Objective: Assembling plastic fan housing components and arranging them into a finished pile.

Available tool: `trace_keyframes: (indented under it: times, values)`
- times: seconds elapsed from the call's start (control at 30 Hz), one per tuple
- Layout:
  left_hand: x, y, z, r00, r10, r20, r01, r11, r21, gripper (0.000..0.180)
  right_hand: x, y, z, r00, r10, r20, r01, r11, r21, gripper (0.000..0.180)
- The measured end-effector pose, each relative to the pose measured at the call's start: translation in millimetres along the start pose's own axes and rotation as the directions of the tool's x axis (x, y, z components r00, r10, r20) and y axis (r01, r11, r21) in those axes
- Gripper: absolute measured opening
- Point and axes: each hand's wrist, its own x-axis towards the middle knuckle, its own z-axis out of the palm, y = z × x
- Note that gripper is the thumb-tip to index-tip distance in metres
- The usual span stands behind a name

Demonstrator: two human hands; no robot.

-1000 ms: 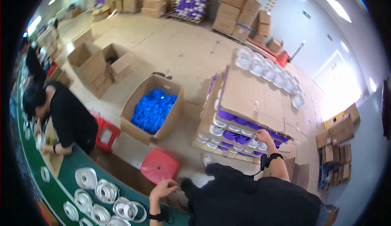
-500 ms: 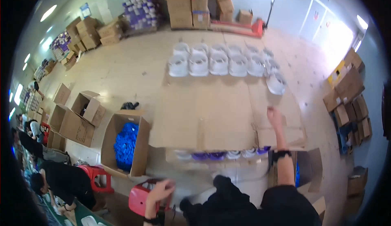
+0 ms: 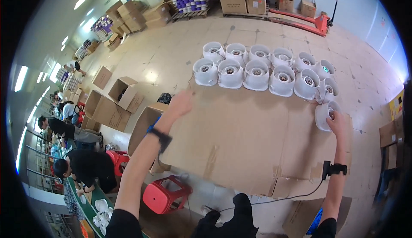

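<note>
My right hand [image 3: 338, 122] grips the rim of a white cup-shaped plastic housing [image 3: 322, 117], which stands at the near right end of the group on a cardboard sheet [image 3: 240, 143]. My left hand [image 3: 181, 104], blurred by motion, hovers over the sheet's left edge, near the first housing [image 3: 205, 73] of the front row; its finger position is not clear. Several white housings [image 3: 256, 73] stand upright in two rows along the sheet's far side. Each is open at the top, with a round metal part inside. Thin wires show at some of them.
An open carton [image 3: 143, 128] stands left of the sheet, below my left forearm. A red stool [image 3: 165, 195] is close to my legs. Another carton [image 3: 296, 216] holds something blue at the lower right. Co-workers [image 3: 88, 165] bend over a green bench [image 3: 88, 208] at left.
Both my hands have moved forward over the sheet. My right hand has taken hold of the nearest right housing. My left hand has risen from beside the stool. The view has shifted.
</note>
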Motion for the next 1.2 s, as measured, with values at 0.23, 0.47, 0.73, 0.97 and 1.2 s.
trace_keyframes:
  times: [0.23,0.47,0.73,0.97,1.2]
  values:
    - [144.9,0.0,57.9,0.993,0.049,-0.105,-0.042,0.997,0.069,0.033,13.7,36.8,12.6,0.980,0.021,0.197,0.020,0.979,-0.202,0.043]
    - [179.8,-17.9,82.7,0.993,-0.088,0.079,0.068,0.973,0.220,0.035,41.3,42.6,20.8,0.914,0.131,0.383,-0.020,0.960,-0.280,0.045]
    - [189.5,-21.2,101.3,0.976,-0.214,-0.030,0.215,0.950,0.227,0.025,67.5,140.5,72.4,0.902,0.158,0.402,-0.073,0.973,-0.219,0.080]
    - [139.6,54.2,106.6,0.959,-0.079,-0.273,0.100,0.993,0.064,0.009,68.2,221.1,54.9,0.816,-0.569,0.101,0.540,0.689,-0.483,0.040]
    - [-47.5,38.5,3.5,0.964,-0.175,-0.202,0.161,0.983,-0.083,0.010,-31.6,-147.4,74.5,0.453,-0.874,0.176,0.890,0.432,-0.145,0.041]
